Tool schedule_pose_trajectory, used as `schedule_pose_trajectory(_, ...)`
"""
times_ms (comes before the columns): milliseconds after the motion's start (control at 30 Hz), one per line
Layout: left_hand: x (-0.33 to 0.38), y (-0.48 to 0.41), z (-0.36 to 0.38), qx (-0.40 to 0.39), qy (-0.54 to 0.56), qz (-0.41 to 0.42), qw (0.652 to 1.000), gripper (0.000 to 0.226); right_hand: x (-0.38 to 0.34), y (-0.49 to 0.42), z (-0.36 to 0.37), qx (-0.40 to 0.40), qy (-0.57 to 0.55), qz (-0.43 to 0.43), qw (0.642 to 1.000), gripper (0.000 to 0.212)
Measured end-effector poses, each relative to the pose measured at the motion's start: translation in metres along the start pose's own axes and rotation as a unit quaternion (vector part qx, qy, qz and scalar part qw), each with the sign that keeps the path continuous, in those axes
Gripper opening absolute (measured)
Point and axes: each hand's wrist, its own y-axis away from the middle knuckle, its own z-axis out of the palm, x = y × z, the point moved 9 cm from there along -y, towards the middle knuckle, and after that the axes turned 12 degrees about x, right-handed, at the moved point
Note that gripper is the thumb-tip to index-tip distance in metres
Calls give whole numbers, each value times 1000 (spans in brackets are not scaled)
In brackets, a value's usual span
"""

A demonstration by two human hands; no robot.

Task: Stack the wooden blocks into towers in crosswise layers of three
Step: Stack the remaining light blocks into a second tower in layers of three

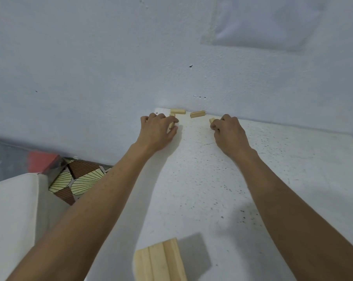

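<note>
Both arms reach to the far edge of the white speckled table [212,179], where pale wooden blocks lie by the wall. My left hand [158,129] grips one block [171,125] between thumb and fingers. My right hand [228,129] curls round another block [212,120], whose end pokes out past the fingertips. Two loose blocks lie flat between the hands, one at the left [178,111] and one at the right [197,114]. A small block end [172,115] shows just above my left fingers. Close to me stands a tower [160,260] whose top layer shows three blocks side by side.
A pale blue wall [131,57] rises right behind the table's far edge. Left of the table are a white cushion or chair [13,209], a patterned floor [80,179] and a red object [41,161].
</note>
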Motion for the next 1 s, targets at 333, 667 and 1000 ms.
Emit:
schedule_pose_trajectory(333, 9, 7, 4, -13, 20, 11, 1000, 31, 16, 10, -5, 23, -43, 3, 999, 28)
schedule_pose_trajectory(667, 18, 13, 1, -14, 39, 25, 999, 29, 21, 24, -12, 10, -95, 12, 995, 13)
schedule_pose_trajectory(1000, 23, 16, -2, -4, 38, 44, 998, 28, 31, 15, -24, 67, -31, 69, 995, 9)
